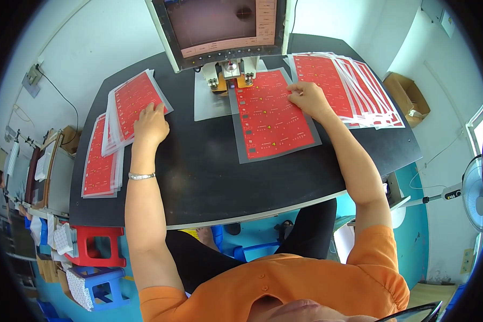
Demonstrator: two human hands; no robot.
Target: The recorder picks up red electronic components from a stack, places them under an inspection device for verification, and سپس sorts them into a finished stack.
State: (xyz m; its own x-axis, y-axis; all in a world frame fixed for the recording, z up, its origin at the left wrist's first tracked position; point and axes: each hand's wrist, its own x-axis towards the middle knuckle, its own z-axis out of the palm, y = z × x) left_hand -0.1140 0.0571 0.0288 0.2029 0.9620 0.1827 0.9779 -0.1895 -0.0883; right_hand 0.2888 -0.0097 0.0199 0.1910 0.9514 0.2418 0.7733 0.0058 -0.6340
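A red printed sheet [273, 121] with a clear border lies on the dark table, its far left edge beneath the head of a machine [231, 75]. My right hand [309, 99] pinches this sheet at its upper right edge, thumb and forefinger together. On the left, my left hand [152, 124] rests on the top of a pile of similar red sheets [131, 102], fingers slightly bent and apart near the pile's right edge. Its palm side is hidden. Another pile of red sheets [97, 166] lies partly under that one, closer to me.
A monitor [220, 27] stands over the machine head. Fanned red sheets [327, 86] cover the table's far right, beside a cardboard box [407, 96]. A fan [473, 193] is at right; red [99, 244] and blue stools [99, 284] stand at lower left.
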